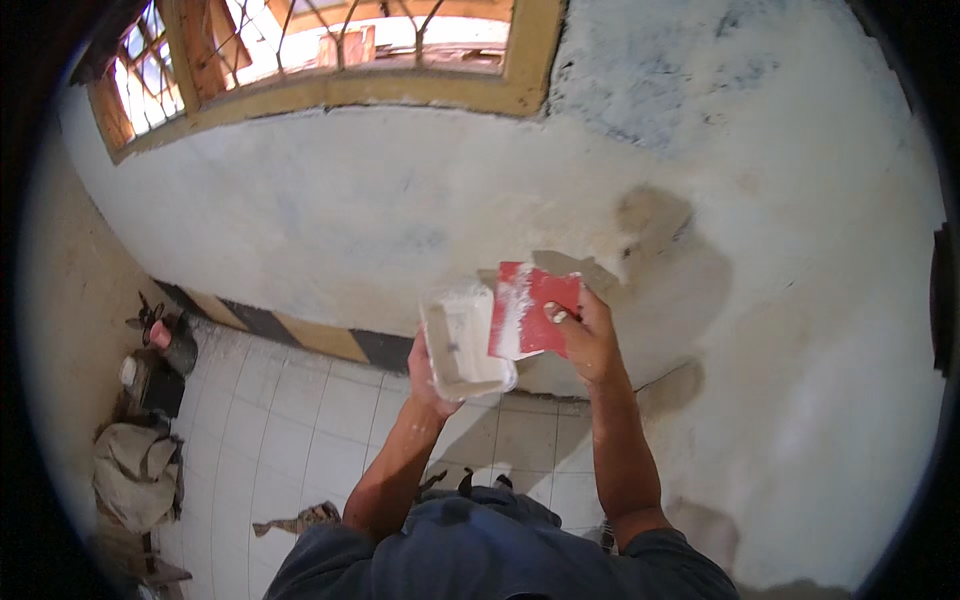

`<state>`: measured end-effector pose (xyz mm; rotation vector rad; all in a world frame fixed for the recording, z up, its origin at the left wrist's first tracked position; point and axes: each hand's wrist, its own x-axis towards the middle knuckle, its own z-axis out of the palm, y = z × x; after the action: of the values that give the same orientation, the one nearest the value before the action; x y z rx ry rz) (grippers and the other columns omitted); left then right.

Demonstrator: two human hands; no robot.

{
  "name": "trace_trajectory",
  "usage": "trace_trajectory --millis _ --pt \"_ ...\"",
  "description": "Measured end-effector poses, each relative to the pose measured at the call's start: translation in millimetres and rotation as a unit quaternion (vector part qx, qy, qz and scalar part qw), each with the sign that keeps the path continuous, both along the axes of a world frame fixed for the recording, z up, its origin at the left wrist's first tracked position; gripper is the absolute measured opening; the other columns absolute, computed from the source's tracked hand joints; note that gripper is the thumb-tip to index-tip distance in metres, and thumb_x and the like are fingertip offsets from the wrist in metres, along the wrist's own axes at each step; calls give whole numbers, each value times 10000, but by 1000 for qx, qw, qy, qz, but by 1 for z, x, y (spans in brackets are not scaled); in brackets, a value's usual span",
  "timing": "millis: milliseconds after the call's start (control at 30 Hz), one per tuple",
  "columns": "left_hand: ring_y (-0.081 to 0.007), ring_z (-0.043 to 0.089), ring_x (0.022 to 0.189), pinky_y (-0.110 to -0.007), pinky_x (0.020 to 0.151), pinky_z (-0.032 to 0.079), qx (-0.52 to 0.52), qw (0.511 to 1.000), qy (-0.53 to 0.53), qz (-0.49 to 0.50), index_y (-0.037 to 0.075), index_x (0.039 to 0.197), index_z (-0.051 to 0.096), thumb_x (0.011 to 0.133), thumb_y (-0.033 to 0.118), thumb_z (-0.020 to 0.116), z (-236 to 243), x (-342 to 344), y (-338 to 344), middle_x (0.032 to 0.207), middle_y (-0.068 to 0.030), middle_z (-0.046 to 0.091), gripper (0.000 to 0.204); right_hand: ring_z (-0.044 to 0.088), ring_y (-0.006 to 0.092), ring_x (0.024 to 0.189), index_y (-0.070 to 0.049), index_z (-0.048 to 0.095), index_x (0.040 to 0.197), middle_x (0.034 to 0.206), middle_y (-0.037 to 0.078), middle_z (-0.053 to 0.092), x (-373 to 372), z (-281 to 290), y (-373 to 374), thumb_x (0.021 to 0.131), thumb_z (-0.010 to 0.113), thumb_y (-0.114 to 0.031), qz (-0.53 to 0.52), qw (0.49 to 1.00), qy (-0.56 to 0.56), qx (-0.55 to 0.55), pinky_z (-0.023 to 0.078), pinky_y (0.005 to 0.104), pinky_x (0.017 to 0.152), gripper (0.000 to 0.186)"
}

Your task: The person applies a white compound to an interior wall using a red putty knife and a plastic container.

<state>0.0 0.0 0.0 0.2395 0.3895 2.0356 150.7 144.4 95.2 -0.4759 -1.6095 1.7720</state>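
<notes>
Dark shirt (460, 550): nearest the lens, along the lower edge.
Left hand (428, 378): gripping white tray (470, 388) by its outer side.
Right hand (592, 345): clasping red spreader (535, 332), thumb on its face.
Red spreader: white-smeared, at the tray's right rim, before a patchy wall (330, 190).

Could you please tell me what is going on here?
A person stands at a patchy wall, left hand holding a white tray, right hand gripping a flat red spreader streaked with white. The spreader is by the tray's right edge; whether they touch is unclear. A barred window is above, tiled floor below.
</notes>
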Motion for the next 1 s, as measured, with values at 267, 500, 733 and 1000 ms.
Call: trace_trajectory --millis 267,500,733,1000 --pt "-322 611 1178 -508 1009 507 -38 997 -64 -30 72 1418 458 1017 473 308 -15 -17 18 1329 -153 585 586 680 285 928 38 620 1077 965 187 695 -40 -50 15 845 607 -101 16 970 -205 132 509 386 850 271" --pt "-300 603 1180 -459 1028 490 -27 997 -50 -50 70 1411 480 1014 543 350 -11 -17 9 1337 -130 589 632 673 367 960 32 635 1045 988 228 692 -41 -62 15 819 625 -125 -13 960 -228 160 509 418 854 275" --pt "-307 585 1216 -485 1047 477 -34 995 -60 -75 68 1423 457 1027 515 289 -7 -15 6 1356 -150 571 621 674 341 921 30 630 1048 976 215 687 -40 -70 9 817 631 -116 -16 962 -233 145 511 401 838 273" --pt "-294 613 1165 -443 1033 488 -53 995 -35 -78 48 1382 486 1043 507 296 -9 -9 26 1313 -149 594 601 675 261 895 34 617 1098 980 172 691 -45 -79 11 836 625 -88 3 978 -188 87 520 370 835 288"
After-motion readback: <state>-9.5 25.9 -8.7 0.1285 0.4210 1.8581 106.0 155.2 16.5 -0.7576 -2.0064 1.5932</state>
